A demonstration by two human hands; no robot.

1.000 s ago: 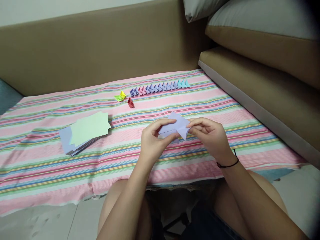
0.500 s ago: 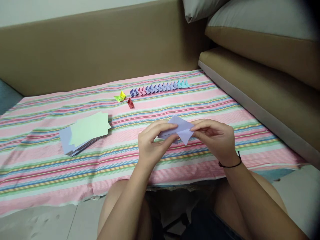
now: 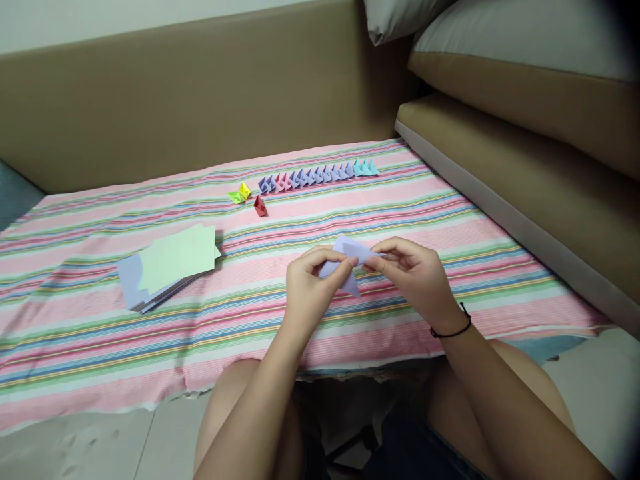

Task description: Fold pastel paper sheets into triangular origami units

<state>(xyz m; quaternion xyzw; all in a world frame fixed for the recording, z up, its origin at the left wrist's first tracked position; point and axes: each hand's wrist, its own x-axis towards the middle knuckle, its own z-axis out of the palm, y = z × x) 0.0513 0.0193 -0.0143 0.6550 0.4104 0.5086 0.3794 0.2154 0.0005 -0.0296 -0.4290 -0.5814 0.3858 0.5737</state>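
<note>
A light purple folded paper [image 3: 350, 247] is held between my two hands above the striped cloth, with one pointed flap hanging toward me. My left hand [image 3: 313, 280] pinches its left side, thumb on the front face. My right hand [image 3: 413, 270], with a dark cord at the wrist, pinches the right tip between thumb and fingers. The fingers hide parts of the folds. Beyond lie a red folded paper piece [image 3: 260, 206], a yellow and green folded piece [image 3: 241, 193] and a row of folded paper pieces [image 3: 320, 176] in purple, pink and turquoise.
A stack of paper sheets [image 3: 180, 260], pale green on top with purple below, lies at left on the striped cloth [image 3: 240, 320]. A brown backrest [image 3: 210, 93] stands behind. Thick cushions [image 3: 525, 180] are piled along the right side.
The purple paper has been turned, and its hanging flap now points down from farther left. My right hand has moved left, closer to my left hand, which has shifted slightly right.
</note>
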